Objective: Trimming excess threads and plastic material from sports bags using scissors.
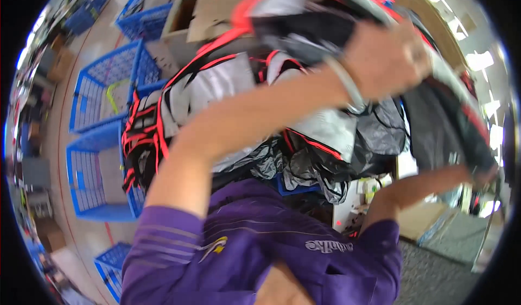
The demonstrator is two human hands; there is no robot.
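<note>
Here's the left hand [391, 60], reaching right across the body, blurred, its fingers curled closed on the upper part of a grey-and-black fabric bag piece [442, 120] with red edging. The right hand [483, 174] sits out by the rim of the view, at the lower end of that same piece; too smeared to tell how far its fingers close, or whether they truly grip. The piece hangs between the 2 hands, to the right of the body. This looks like a lifting or turning step, and the next move calls for a sure hold at both ends and a clear swing past the heap.

Outward now: a pale wristband [347, 85] on the left wrist, and beyond that arm a pile of silver-grey bags [217, 82] with red piping, loose straps and folds ready to snag. Blue plastic crates [84, 185] line the left side, 1 holding a yellow-green strip [112, 98]. Low on the right, a cardboard box [450, 229] crowds the elbow room.
</note>
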